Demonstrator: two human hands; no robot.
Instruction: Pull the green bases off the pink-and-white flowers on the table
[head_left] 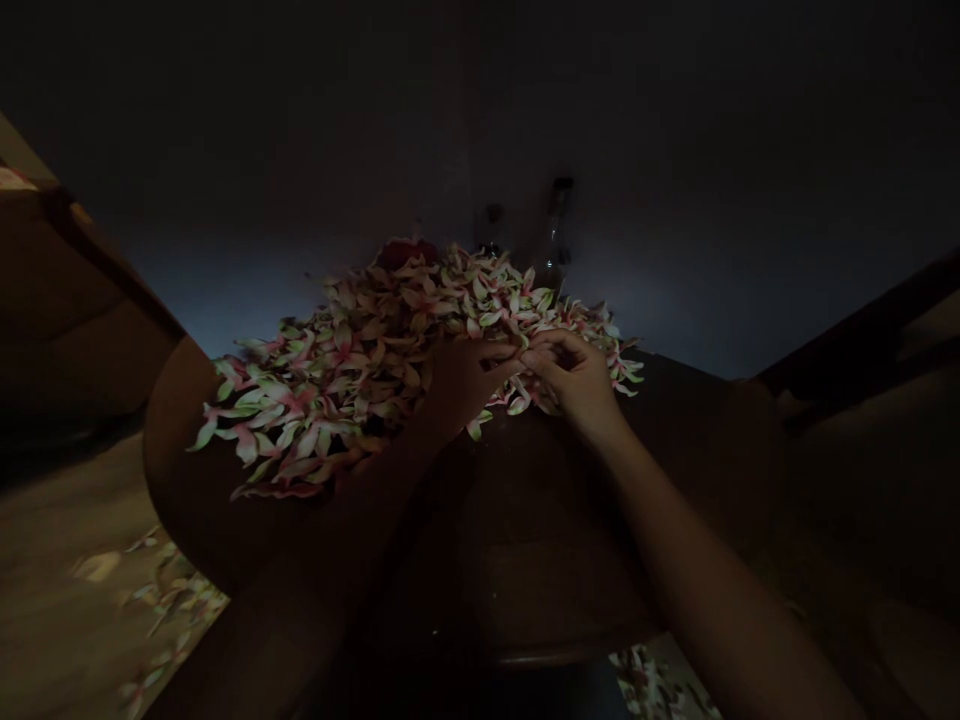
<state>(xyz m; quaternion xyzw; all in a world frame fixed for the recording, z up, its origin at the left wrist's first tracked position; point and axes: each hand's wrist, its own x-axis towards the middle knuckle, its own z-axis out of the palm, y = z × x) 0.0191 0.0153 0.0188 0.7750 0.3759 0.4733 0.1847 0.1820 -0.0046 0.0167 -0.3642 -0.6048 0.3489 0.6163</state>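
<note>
Pink-and-white blossoms [352, 350], tipped with green, lie in a broad heap on a dark wooden worktop [555, 540], spreading left and upward from the middle of the view. The person's left hand [469, 385] and right hand [574, 380] meet at the heap's near edge, just right of centre, with their fingertips almost touching. Each grip is narrow, the fingers drawn into a pinch, but the light is too dim to tell whether a blossom sits between them. Beyond the heap, a red object [406, 252] touches its far edge at 11 o'clock, too dark to name, and a clear glass bottle [555, 235] stands at 12 o'clock. Fallen blossoms [161, 610] lie on the floor [67, 560] at 8 o'clock, and others [649, 685] at 5 o'clock. Brown furniture [75, 300] fills the view at 10 o'clock.
</note>
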